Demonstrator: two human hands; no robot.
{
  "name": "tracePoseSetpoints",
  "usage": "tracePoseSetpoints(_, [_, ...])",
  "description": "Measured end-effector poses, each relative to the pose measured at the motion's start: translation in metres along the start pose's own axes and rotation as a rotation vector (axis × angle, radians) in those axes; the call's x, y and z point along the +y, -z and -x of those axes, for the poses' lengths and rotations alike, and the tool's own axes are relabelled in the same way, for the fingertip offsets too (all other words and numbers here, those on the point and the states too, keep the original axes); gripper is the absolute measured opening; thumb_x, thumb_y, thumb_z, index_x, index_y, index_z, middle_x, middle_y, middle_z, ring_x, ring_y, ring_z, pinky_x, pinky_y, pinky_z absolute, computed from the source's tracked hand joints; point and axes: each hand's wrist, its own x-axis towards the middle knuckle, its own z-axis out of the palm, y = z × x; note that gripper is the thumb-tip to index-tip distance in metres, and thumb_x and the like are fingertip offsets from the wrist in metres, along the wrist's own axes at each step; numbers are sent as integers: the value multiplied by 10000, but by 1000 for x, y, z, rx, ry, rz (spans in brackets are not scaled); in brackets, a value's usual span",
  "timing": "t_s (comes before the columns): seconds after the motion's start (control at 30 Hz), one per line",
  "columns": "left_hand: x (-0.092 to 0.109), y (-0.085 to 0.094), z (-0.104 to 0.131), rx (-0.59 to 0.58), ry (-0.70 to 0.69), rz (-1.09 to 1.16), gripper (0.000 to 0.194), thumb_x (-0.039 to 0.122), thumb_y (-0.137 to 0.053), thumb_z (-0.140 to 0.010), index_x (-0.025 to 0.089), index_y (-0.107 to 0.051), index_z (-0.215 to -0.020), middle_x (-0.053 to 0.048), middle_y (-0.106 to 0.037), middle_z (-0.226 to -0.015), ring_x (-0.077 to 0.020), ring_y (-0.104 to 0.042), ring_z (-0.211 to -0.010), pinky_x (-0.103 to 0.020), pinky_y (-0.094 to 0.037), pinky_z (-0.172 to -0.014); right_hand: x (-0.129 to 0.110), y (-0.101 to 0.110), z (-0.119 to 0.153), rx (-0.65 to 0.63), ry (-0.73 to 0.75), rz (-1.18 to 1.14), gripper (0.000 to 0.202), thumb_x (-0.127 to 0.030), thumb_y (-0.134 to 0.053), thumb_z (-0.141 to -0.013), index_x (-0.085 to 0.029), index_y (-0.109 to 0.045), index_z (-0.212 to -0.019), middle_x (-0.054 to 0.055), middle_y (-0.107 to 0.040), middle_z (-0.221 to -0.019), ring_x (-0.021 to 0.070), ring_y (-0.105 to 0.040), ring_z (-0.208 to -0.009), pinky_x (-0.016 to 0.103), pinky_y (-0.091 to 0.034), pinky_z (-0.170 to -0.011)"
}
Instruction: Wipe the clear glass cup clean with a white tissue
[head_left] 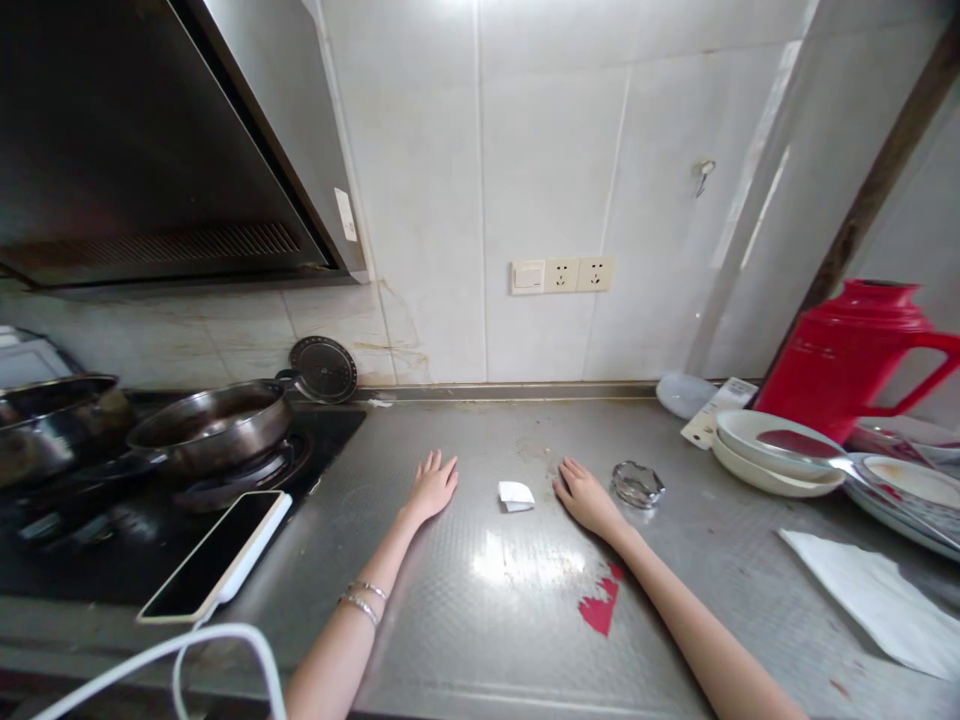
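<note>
My left hand [433,487] lies palm down on the metal counter [450,620], fingers a little apart, with nothing in it. Bracelets circle that wrist. On the other side of a small folded white paper [516,496], my right hand [587,497] also rests flat and open, holding nothing. Just right of it sits a clear glass ashtray [637,484], apart from the fingers. Torn red paper scraps [600,607] lie nearer the front edge, beside my right forearm.
At left, a pan [214,428] and a pot [64,425] stand on the black stove; a phone [217,560] with a white cable lies at its edge. Right hold stacked bowls [776,450], plates, a red thermos [847,355] and a white napkin [874,595].
</note>
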Motion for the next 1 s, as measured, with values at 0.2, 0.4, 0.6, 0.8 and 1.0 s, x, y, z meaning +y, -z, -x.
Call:
tracePoseSetpoints(0.2, [5, 6, -2, 34, 20, 26, 536, 396, -292, -937, 107, -412, -1373, -187, -311, -1495, -308, -209, -1417, -490, -187, -1128, -10, 28, 1, 42, 35, -22, 464, -272, -453, -872, -105, -511, -1301, 174, -489, -1385, 285, -422, -1316, 461, -347, -1088])
tracePoseSetpoints(0.4, [54, 38, -3, 44, -174, 126, 593, 480, -474, -864, 101, -472, -1320, -161, -377, -1468, -292, -228, -1414, -491, -158, -1150, 29, 115, 8, 240, -10, -353, 540, -410, -541, -836, -211, -482, -1334, 111, -528, -1362, 279, -467, -1281, 462, -359, -1083])
tracePoseSetpoints(0.6, [148, 37, -21, -46, -474, 314, 650, 494, -637, -757, 150, -500, -1291, -134, -469, -1409, -278, -331, -1369, -406, -270, -1127, 126, 137, 40, 119, -255, -562, 821, -474, -685, -640, -189, -433, -1367, 150, -556, -1325, 345, -492, -1247, 506, -423, -1012])
tracePoseSetpoints(0.8, [212, -15, -42, -135, -499, 346, 830, 557, -730, -636, 96, -488, -1282, -201, -536, -1303, -326, -497, -1219, -417, -382, -1037, 147, 110, 67, -37, -285, -430, 863, -423, -724, -571, -163, -452, -1348, 162, -570, -1307, 344, -515, -1225, 470, -403, -1027])
tracePoseSetpoints(1.0, [247, -46, -51, -151, -528, 305, 761, 589, -747, -588, 97, -577, -1142, -200, -589, -1205, -348, -507, -1169, -418, -413, -986, 132, 100, 61, -37, -254, -393, 914, -415, -741, -561, -123, -416, -1364, 174, -572, -1298, 336, -528, -1211, 474, -371, -1046])
